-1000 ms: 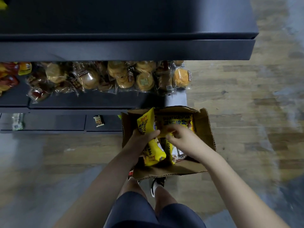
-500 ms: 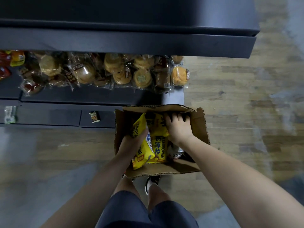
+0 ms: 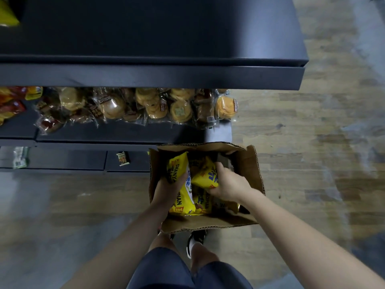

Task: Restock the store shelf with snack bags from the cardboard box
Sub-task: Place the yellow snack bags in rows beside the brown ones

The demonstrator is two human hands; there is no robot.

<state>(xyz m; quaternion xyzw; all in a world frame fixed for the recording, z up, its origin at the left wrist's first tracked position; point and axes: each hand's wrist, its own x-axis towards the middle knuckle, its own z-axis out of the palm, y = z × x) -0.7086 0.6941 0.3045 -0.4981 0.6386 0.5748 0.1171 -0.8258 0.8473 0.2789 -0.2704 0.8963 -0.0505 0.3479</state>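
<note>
An open cardboard box (image 3: 250, 163) stands on the floor in front of the dark store shelf (image 3: 145, 76), with several yellow snack bags inside. My left hand (image 3: 166, 187) grips a tall yellow bag (image 3: 177, 167) at the box's left side. My right hand (image 3: 227, 184) holds a second yellow snack bag (image 3: 205, 177) in the middle of the box, thumb on one side and fingers on the other. More yellow bags (image 3: 200, 205) lie beneath both hands.
The lower shelf (image 3: 104, 132) holds several clear packs of round pastries (image 3: 179, 109) and red and yellow packets (image 3: 12, 105) at far left. Small packets (image 3: 123, 158) sit on the base ledge. Wooden floor (image 3: 312, 142) spreads to the right; my shoes (image 3: 195, 240) are below the box.
My right hand moved from the back of the box onto a yellow bag and took hold of it. The left hand keeps its grip on its bag.
</note>
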